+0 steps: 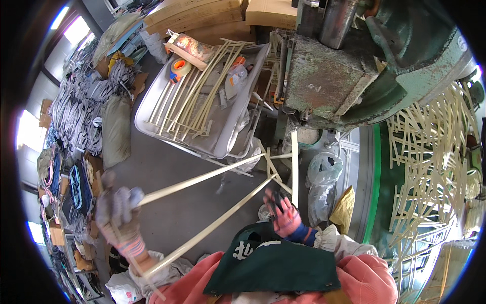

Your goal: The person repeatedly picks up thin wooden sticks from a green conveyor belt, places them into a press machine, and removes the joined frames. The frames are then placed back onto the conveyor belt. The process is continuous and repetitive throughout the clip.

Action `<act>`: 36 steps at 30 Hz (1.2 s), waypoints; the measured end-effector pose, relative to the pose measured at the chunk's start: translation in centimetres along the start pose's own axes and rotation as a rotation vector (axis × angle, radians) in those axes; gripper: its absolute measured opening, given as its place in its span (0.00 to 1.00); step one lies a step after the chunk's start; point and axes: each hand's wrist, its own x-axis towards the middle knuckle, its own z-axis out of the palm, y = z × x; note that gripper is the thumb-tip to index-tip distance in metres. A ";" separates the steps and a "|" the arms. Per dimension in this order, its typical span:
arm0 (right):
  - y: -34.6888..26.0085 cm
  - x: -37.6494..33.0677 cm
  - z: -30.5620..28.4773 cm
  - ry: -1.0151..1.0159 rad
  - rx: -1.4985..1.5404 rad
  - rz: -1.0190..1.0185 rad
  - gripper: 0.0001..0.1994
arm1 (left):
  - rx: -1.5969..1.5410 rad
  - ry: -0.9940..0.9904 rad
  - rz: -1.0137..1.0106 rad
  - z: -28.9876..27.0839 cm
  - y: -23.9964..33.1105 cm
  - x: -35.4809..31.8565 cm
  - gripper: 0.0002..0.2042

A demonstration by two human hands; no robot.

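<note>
My left hand, in a grey knitted glove and slightly blurred, is closed around a pale cream tube frame at the left. Two long bars of the frame slant from that side up toward the machine, and a thin end bar passes by the glove. My right hand, in a pink and black glove, is just below the frame's far end. Its fingers point upward, loosely apart, with no grip on a bar visible. Beside it a pale upright bar runs down from under the green press machine.
A white tub holds several cream frames, tape rolls and a packet. Many frames are piled at the right. Clear plastic bags hang near the machine. Grey cloth bundles and a full sack stand left; cardboard boxes behind.
</note>
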 end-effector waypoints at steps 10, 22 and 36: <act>1.8 5.1 8.1 -0.207 -0.235 0.639 0.38 | -1.291 -0.268 -0.040 -9.2 8.0 -10.1 0.18; 1.9 6.4 5.9 0.480 0.308 0.399 0.27 | -1.445 0.176 0.034 -12.6 7.0 -14.4 0.05; 13.1 4.2 26.5 -0.413 1.345 1.040 0.19 | -1.339 -0.033 0.119 -15.5 4.2 -10.8 0.09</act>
